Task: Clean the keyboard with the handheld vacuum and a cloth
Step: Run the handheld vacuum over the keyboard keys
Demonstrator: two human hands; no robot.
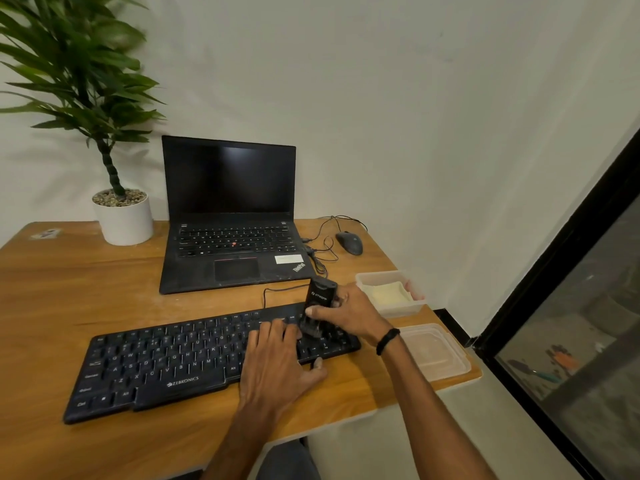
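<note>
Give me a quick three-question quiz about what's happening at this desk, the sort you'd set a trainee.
1. True or false: the right hand grips the handheld vacuum, nozzle down on the right end of the keyboard.
2. Where does the left hand rest? A: on the laptop. B: on the keyboard. C: on the mouse.
3. Fill in: the yellowish cloth lies inside a clear plastic ___ to the right of the vacuum.

Key: 1 true; 2 B; 3 container.
</note>
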